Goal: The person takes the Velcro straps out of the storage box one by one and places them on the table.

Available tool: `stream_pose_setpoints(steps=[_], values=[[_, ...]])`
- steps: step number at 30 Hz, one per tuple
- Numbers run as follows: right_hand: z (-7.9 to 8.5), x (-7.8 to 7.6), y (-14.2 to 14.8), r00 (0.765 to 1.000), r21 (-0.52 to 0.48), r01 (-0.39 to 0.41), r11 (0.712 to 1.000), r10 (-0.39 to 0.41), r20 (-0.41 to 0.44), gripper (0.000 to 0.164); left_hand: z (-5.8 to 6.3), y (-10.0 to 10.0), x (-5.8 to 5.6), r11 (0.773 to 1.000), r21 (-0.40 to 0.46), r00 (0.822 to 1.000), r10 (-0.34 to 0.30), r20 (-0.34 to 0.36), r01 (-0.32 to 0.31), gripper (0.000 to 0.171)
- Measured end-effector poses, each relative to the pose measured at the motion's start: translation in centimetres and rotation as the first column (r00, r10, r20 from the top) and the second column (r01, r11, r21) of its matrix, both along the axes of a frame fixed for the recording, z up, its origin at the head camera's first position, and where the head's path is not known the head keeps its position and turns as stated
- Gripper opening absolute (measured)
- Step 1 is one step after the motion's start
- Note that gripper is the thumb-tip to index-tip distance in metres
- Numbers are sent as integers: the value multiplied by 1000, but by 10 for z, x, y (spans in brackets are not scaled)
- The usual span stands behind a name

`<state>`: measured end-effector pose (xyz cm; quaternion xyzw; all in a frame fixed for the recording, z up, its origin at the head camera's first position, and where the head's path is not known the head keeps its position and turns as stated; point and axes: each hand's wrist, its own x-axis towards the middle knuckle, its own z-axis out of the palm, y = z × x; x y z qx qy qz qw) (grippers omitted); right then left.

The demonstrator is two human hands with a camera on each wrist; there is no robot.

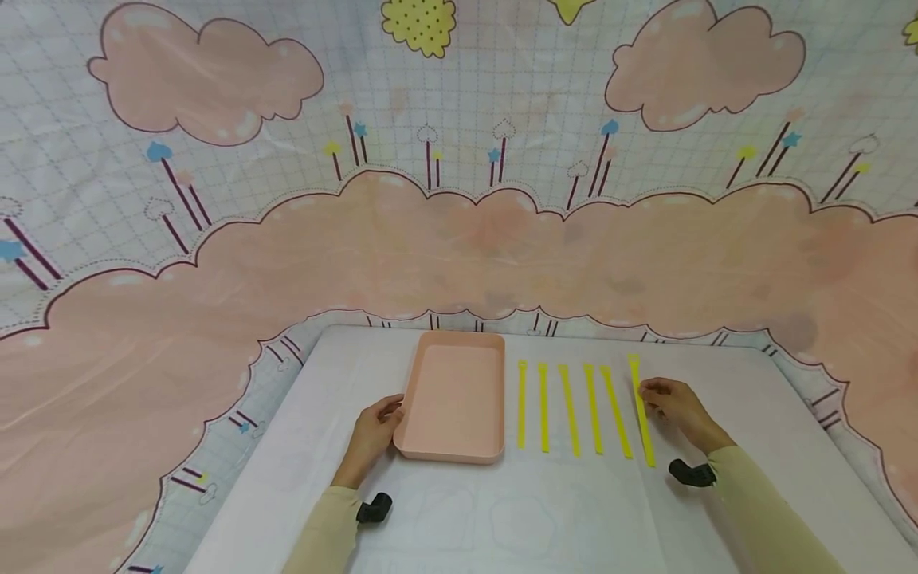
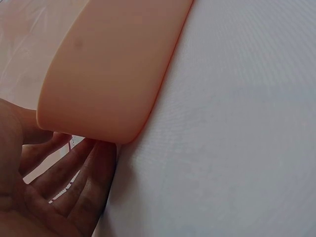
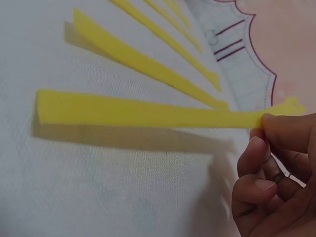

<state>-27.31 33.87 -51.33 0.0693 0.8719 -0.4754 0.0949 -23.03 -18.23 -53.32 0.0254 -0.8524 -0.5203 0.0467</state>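
A shallow pink tray [image 1: 459, 399] lies on the white table. My left hand [image 1: 380, 422] holds its left side near the front corner; in the left wrist view the thumb is at the rim and the fingers [image 2: 101, 163] lie against the lower edge. My right hand [image 1: 674, 406] pinches a flat yellow cable tie [image 3: 148, 111] between thumb and fingers, close to its slotted head. That tie is the rightmost of the row, and its shadow falls on the cloth below it. Several more yellow cable ties [image 1: 569, 410] lie side by side between the tray and the right hand.
A white cloth covers the table [image 1: 574, 518]. Behind and around it hangs a patterned curtain [image 1: 459, 255] with pink clouds. Black wrist mounts [image 1: 692, 473] sit on both forearms, over pale sleeves [image 1: 760, 502].
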Motion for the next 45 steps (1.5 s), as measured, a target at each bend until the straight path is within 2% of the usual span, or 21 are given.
stream_pose_setpoints(steps=[8, 16, 26, 37, 45], values=[[-2, -4, 3, 999, 26, 11, 1000, -12, 40, 37, 1, 1, 3, 1000, -12, 1000, 9, -12, -9, 33], [-13, -9, 5, 998, 60, 31, 998, -34, 58, 37, 2, 1, 4, 1000, -16, 1000, 12, 6, -11, 34], [-13, -8, 0, 999, 148, 33, 988, -34, 1, 25, 0, 0, 2, 1000, -6, 1000, 18, 18, -18, 34], [-8, -3, -2, 999, 170, 45, 984, -44, -9, 35, -4, 2, -3, 1000, -2, 1000, -2, 16, 2, 34], [-5, 3, -10, 998, 102, 13, 995, -7, -59, 36, -4, 6, -6, 1000, -16, 1000, 3, 3, -3, 34]])
